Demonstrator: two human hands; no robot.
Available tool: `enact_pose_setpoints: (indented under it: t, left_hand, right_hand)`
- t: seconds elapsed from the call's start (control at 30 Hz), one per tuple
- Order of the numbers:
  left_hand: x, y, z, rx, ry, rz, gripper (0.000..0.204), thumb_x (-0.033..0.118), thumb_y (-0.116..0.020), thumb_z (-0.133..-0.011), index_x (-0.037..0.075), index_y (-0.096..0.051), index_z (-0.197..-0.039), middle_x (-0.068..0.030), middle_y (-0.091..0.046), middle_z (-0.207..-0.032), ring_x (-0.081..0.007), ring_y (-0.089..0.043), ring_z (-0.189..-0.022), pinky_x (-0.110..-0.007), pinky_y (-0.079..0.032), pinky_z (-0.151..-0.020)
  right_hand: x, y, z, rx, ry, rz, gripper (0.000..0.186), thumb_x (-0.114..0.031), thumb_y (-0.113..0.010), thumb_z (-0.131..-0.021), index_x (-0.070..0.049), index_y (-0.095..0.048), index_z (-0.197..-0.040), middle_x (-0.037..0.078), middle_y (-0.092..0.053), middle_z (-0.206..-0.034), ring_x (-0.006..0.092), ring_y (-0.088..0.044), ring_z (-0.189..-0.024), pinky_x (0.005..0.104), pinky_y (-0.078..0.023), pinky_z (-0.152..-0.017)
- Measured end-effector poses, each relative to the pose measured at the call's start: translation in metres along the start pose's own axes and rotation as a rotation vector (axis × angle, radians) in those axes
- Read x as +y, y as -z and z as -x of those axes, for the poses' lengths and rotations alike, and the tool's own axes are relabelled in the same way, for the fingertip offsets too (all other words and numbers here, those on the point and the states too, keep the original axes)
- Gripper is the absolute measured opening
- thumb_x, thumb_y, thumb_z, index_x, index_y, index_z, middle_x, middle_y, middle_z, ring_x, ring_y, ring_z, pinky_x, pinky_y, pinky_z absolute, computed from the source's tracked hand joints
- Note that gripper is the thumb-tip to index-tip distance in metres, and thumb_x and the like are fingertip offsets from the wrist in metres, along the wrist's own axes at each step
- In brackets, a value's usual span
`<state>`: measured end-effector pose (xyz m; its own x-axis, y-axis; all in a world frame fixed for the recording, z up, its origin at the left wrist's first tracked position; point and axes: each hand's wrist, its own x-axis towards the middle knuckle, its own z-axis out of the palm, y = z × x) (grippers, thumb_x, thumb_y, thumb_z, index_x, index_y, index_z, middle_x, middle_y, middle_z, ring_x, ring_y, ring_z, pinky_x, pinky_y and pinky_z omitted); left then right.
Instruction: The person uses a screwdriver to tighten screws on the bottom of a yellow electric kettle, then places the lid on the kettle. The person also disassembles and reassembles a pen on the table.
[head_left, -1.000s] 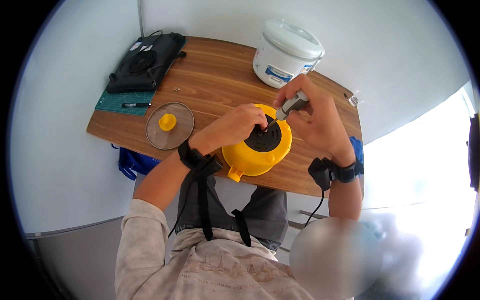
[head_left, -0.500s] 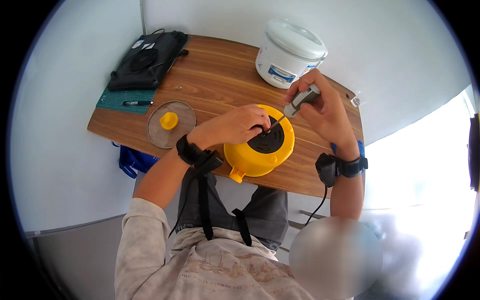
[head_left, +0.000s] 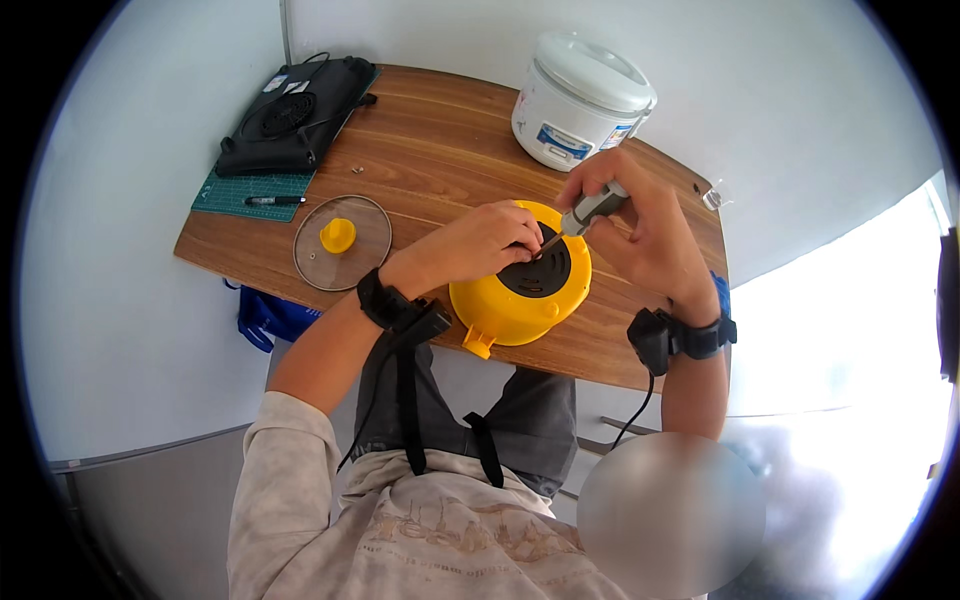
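Note:
A yellow pot-shaped appliance (head_left: 492, 312) lies upside down near the table's front edge, its round black vented base plate (head_left: 543, 281) facing up. My right hand (head_left: 648, 228) is wrapped around the grey handle of a screwdriver (head_left: 592, 209). The tool slants down to the left, its tip at the middle of the base plate. Beside that tip, my left hand (head_left: 488, 238) has its fingertips pinched together against the plate. Whatever lies between them is hidden.
A clear lid with a yellow knob (head_left: 338, 236) lies left of the pot. Behind it are a green cutting mat (head_left: 225, 197), a pen (head_left: 275, 201) and an upturned black appliance (head_left: 290, 117). A white rice cooker (head_left: 580, 105) stands at the back, and small metal bits (head_left: 357, 170) lie mid-table.
The screwdriver has tilted lower, and less of its shaft shows. My right hand has dipped slightly. My left hand stays at the base plate, and the pot has shifted very slightly.

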<state>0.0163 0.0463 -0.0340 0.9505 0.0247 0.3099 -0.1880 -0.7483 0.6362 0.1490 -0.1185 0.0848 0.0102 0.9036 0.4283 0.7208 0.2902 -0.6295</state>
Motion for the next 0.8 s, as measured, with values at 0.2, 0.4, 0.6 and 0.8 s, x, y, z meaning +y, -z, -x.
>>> enact_pose_setpoints:
  t: [0.2,0.4,0.6,0.8]
  left_hand:
    - [-0.0023,-0.0019,-0.0004,0.027,-0.032,-0.001,0.013,0.008,-0.069,-0.089,0.002,-0.073,-0.100,-0.0103,-0.070,-0.107,-0.0284,-0.062,-0.108,-0.037,-0.049,-0.099]
    - [-0.0049,-0.0031,0.0009,0.054,-0.057,-0.005,0.012,0.008,-0.067,-0.090,0.001,-0.072,-0.098,-0.0109,-0.070,-0.107,-0.0291,-0.063,-0.108,-0.038,-0.049,-0.098]
    - [-0.0022,-0.0038,-0.0002,0.060,-0.034,-0.001,0.011,0.008,-0.066,-0.091,0.001,-0.072,-0.098,-0.0113,-0.070,-0.107,-0.0289,-0.062,-0.108,-0.037,-0.049,-0.098]
    - [-0.0023,-0.0045,0.0005,0.061,-0.025,-0.006,0.011,0.009,-0.066,-0.092,0.002,-0.072,-0.097,-0.0105,-0.071,-0.107,-0.0281,-0.062,-0.108,-0.037,-0.049,-0.099]
  right_hand:
    - [-0.0028,-0.0040,0.0025,-0.009,0.034,0.056,0.026,0.002,-0.064,-0.079,-0.005,-0.055,-0.102,0.010,-0.066,-0.096,0.0248,-0.065,-0.084,0.0332,-0.053,-0.076]
    - [-0.0021,-0.0037,0.0008,0.002,0.013,0.065,0.026,0.003,-0.063,-0.078,-0.004,-0.055,-0.102,0.011,-0.066,-0.096,0.0283,-0.065,-0.084,0.0348,-0.053,-0.078]
    - [0.0008,-0.0037,0.0008,0.032,0.031,0.022,0.026,0.005,-0.062,-0.078,-0.004,-0.054,-0.101,0.011,-0.066,-0.094,0.0283,-0.064,-0.082,0.0342,-0.052,-0.078]
    - [0.0028,0.0004,0.0012,0.035,-0.084,-0.041,0.024,0.006,-0.059,-0.080,-0.004,-0.055,-0.101,0.009,-0.068,-0.094,0.0195,-0.062,-0.078,0.0291,-0.050,-0.073]
